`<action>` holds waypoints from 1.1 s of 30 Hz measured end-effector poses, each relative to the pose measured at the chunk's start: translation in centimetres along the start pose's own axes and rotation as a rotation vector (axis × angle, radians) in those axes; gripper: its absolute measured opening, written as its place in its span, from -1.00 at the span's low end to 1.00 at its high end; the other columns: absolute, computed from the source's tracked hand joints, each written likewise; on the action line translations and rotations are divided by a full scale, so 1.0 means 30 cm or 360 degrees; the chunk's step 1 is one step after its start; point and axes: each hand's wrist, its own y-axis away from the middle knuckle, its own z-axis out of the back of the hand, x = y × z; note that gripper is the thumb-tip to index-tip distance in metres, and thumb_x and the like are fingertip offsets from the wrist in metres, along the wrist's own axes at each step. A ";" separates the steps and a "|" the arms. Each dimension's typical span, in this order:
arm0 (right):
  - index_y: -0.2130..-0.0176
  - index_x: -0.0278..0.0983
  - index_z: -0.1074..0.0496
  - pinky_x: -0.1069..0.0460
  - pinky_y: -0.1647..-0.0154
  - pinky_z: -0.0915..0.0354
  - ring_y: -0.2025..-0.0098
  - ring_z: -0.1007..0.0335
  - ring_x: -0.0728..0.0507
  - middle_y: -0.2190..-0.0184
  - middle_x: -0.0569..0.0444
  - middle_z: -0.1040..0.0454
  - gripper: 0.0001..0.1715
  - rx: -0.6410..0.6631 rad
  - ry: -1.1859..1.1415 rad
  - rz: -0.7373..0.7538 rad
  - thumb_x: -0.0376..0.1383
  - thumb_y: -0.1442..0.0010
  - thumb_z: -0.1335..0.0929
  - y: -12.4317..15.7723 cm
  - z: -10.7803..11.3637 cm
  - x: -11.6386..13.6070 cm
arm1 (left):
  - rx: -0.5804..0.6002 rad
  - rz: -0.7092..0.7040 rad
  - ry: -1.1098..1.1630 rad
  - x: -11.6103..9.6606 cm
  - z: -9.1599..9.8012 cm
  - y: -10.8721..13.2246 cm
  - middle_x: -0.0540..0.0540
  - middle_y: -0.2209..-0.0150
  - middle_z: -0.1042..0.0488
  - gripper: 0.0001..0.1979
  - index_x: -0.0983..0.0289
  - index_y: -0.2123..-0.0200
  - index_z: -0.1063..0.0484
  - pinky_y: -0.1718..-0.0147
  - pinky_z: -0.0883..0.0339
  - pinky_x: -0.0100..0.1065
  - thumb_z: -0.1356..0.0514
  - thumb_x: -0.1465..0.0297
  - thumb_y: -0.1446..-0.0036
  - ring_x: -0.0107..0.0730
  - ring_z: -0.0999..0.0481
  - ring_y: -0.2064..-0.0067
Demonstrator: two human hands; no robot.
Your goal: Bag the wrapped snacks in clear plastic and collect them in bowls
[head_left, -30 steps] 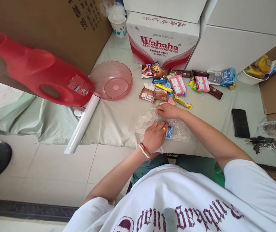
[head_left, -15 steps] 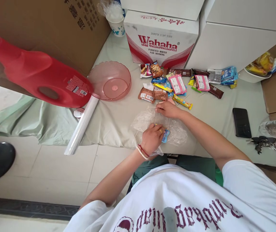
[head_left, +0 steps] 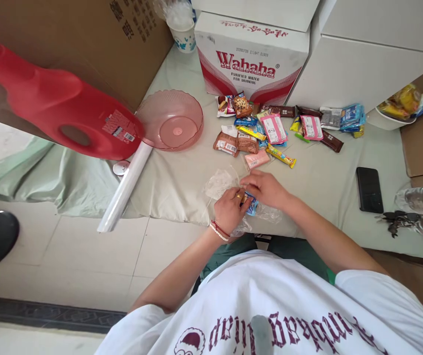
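Note:
A small blue snack packet point(head_left: 251, 205) lies at the near edge of the table, on a crumpled sheet of clear plastic wrap point(head_left: 218, 183). My left hand point(head_left: 230, 208), wearing a bracelet and a ring, is closed on the packet from the left. Bent fingers of my right hand point(head_left: 265, 189) meet it from the right, pinching the plastic wrap over the packet's far side; the fingertips are partly hidden. Just beyond my hands lies a pink packet point(head_left: 256, 159), beside a yellow snack stick point(head_left: 281, 156) and brown packets point(head_left: 247, 142).
To the left stand a pink bowl point(head_left: 171, 121), a large red jug point(head_left: 74, 113) and a roll of film point(head_left: 124, 190) overhanging the edge. A Wahaba-style water carton point(head_left: 251, 59) is behind. A phone point(head_left: 369, 189), keys point(head_left: 394, 219) and bottles point(head_left: 422, 199) lie right.
My right hand has come nearer, drawing the far edge of the plastic wrap toward the blue packet. The pink packet is now uncovered. My left hand has stayed at the packet.

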 end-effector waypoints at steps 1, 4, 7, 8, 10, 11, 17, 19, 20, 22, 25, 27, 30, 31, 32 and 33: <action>-0.10 -0.25 -0.57 0.04 0.12 -0.29 0.17 -0.45 -0.12 0.14 -0.05 -0.50 -0.62 0.0044 0.0037 0.0005 -0.34 -0.42 -0.27 0.031 -0.032 0.031 | 0.0015 0.0050 0.0048 0.007 -0.001 0.005 0.19 0.15 -0.64 -0.76 0.24 0.11 -0.62 0.18 -0.43 -0.23 -0.22 0.24 -0.35 -0.17 -0.60 0.11; -0.32 -0.21 -0.42 0.00 0.11 -0.34 0.07 -0.47 -0.18 0.00 -0.13 -0.49 -0.48 0.0136 0.0201 -0.0024 -0.35 -0.45 -0.23 0.121 -0.141 0.083 | 0.0062 0.0079 0.0377 0.042 0.007 0.027 0.17 0.13 -0.67 -0.78 0.20 0.13 -0.63 0.07 -0.49 -0.19 -0.20 0.36 -0.25 -0.15 -0.63 0.06; -0.40 -0.13 -0.31 -0.04 0.09 -0.35 0.00 -0.44 -0.23 -0.03 -0.15 -0.48 -0.40 0.0131 0.0307 -0.0024 -0.36 -0.45 -0.23 0.176 -0.229 0.076 | 0.0107 0.0138 0.0970 0.100 0.031 0.043 0.12 0.09 -0.68 -0.69 0.17 0.06 -0.63 0.03 -0.50 -0.16 -0.16 0.34 -0.19 -0.18 -0.64 0.05; -0.39 -0.11 -0.33 -0.05 0.08 -0.35 0.00 -0.43 -0.24 -0.01 -0.13 -0.48 -0.41 0.0136 0.0334 -0.0016 -0.35 -0.46 -0.23 0.186 -0.248 0.069 | 0.0104 0.0263 0.1163 0.122 0.042 0.045 0.10 0.19 -0.68 -0.68 0.18 0.08 -0.64 0.12 -0.51 -0.19 -0.16 0.32 -0.17 -0.21 -0.64 0.15; -0.35 -0.06 -0.38 -0.06 0.09 -0.33 0.05 -0.41 -0.24 0.04 -0.09 -0.49 -0.47 0.0132 0.0384 -0.0035 -0.31 -0.48 -0.22 0.194 -0.268 0.058 | -0.0010 0.0642 0.1426 0.167 0.067 0.042 0.04 0.41 -0.58 -0.70 0.24 0.15 -0.63 0.34 -0.43 -0.27 -0.18 0.28 -0.14 -0.32 -0.51 0.40; -0.32 -0.05 -0.41 -0.06 0.10 -0.32 0.07 -0.40 -0.24 0.05 -0.08 -0.50 -0.49 0.0130 0.0409 -0.0053 -0.30 -0.49 -0.22 0.194 -0.272 0.057 | -0.0125 0.0834 0.1466 0.187 0.080 0.039 0.00 0.48 -0.51 -0.71 0.27 0.18 -0.61 0.41 -0.36 -0.31 -0.19 0.25 -0.14 -0.38 -0.42 0.47; -0.28 -0.09 -0.47 -0.08 0.03 -0.30 0.04 -0.36 -0.24 0.03 -0.12 -0.49 -0.51 0.0159 0.0585 0.0010 -0.33 -0.48 -0.23 0.168 -0.255 0.091 | -0.0588 0.1054 0.0628 0.213 0.126 0.031 0.27 -0.02 -0.48 -0.49 0.28 0.03 -0.48 -0.09 -0.40 -0.08 -0.23 -0.02 -0.21 -0.11 -0.52 -0.03; -0.28 -0.11 -0.49 -0.10 0.02 -0.29 0.01 -0.35 -0.26 0.03 -0.14 -0.49 -0.53 0.0165 0.0590 0.0020 -0.28 -0.49 -0.24 0.162 -0.246 0.095 | -0.0438 0.0927 0.0396 0.196 0.122 0.029 0.39 -0.20 -0.37 -0.38 0.30 -0.02 -0.48 -0.23 -0.30 0.04 -0.35 -0.04 -0.07 0.10 -0.41 -0.24; -0.28 -0.11 -0.49 -0.09 0.03 -0.29 0.01 -0.35 -0.26 0.03 -0.14 -0.49 -0.53 0.0175 0.0577 0.0029 -0.28 -0.49 -0.24 0.160 -0.242 0.094 | -0.0368 0.0861 0.0350 0.186 0.119 0.026 0.40 -0.22 -0.35 -0.38 0.31 0.01 -0.49 -0.24 -0.28 0.07 -0.39 -0.01 -0.01 0.15 -0.38 -0.27; -0.28 -0.10 -0.50 -0.09 0.03 -0.28 0.03 -0.35 -0.25 0.04 -0.12 -0.49 -0.53 0.0194 0.0536 0.0043 -0.28 -0.49 -0.25 0.160 -0.236 0.087 | -0.0284 0.0784 0.0407 0.164 0.115 0.020 0.34 -0.12 -0.44 -0.55 0.28 0.16 -0.52 -0.19 -0.34 0.04 -0.39 0.08 -0.02 0.10 -0.46 -0.18; -0.22 -0.09 -0.54 -0.08 0.04 -0.29 0.06 -0.34 -0.23 0.07 -0.10 -0.49 -0.57 0.0181 0.0465 0.0043 -0.28 -0.49 -0.26 0.163 -0.232 0.078 | -0.0180 0.0795 0.0720 0.105 0.115 0.021 0.10 0.23 -0.55 -0.81 0.21 0.30 -0.47 0.07 -0.45 -0.16 -0.30 0.22 -0.12 -0.19 -0.56 0.17; -0.12 -0.16 -0.59 -0.10 0.02 -0.30 0.06 -0.33 -0.24 0.07 -0.10 -0.49 -0.61 0.0150 0.0410 0.0044 -0.30 -0.48 -0.25 0.168 -0.232 0.078 | -0.0101 0.0735 0.0867 0.044 0.116 0.033 -0.01 0.36 -0.52 -0.86 0.19 0.29 -0.45 0.24 -0.43 -0.27 -0.29 0.28 -0.12 -0.32 -0.50 0.33; -0.02 -0.25 -0.59 -0.13 -0.04 -0.34 0.02 -0.35 -0.25 0.06 -0.13 -0.49 -0.59 0.0082 0.0282 0.0030 -0.38 -0.46 -0.20 0.192 -0.224 0.084 | -0.0012 0.0517 0.0886 -0.038 0.113 0.059 0.00 0.32 -0.57 -0.84 0.20 0.18 -0.45 0.26 -0.43 -0.29 -0.27 0.33 -0.15 -0.36 -0.51 0.37; -0.03 -0.25 -0.58 -0.14 -0.07 -0.35 -0.01 -0.35 -0.25 0.04 -0.13 -0.49 -0.59 0.0067 0.0228 0.0047 -0.40 -0.44 -0.20 0.207 -0.216 0.085 | 0.0004 0.0439 0.0863 -0.053 0.111 0.067 0.04 0.25 -0.61 -0.82 0.21 0.12 -0.46 0.21 -0.46 -0.27 -0.24 0.33 -0.21 -0.33 -0.55 0.31; -0.06 -0.23 -0.56 -0.16 -0.12 -0.36 -0.06 -0.35 -0.26 -0.01 -0.14 -0.48 -0.60 0.0066 0.0161 0.0092 -0.40 -0.42 -0.22 0.225 -0.206 0.083 | 0.0015 0.0355 0.0825 -0.062 0.108 0.074 0.09 0.15 -0.63 -0.80 0.22 0.06 -0.48 0.13 -0.48 -0.23 -0.19 0.33 -0.28 -0.30 -0.60 0.22; -0.10 -0.21 -0.54 -0.18 -0.17 -0.35 -0.13 -0.33 -0.27 -0.08 -0.14 -0.46 -0.60 0.0085 0.0083 0.0165 -0.39 -0.40 -0.25 0.246 -0.194 0.078 | 0.0026 0.0257 0.0762 -0.064 0.106 0.081 0.14 0.06 -0.64 -0.77 0.22 0.01 -0.50 0.04 -0.48 -0.19 -0.14 0.33 -0.34 -0.25 -0.62 0.11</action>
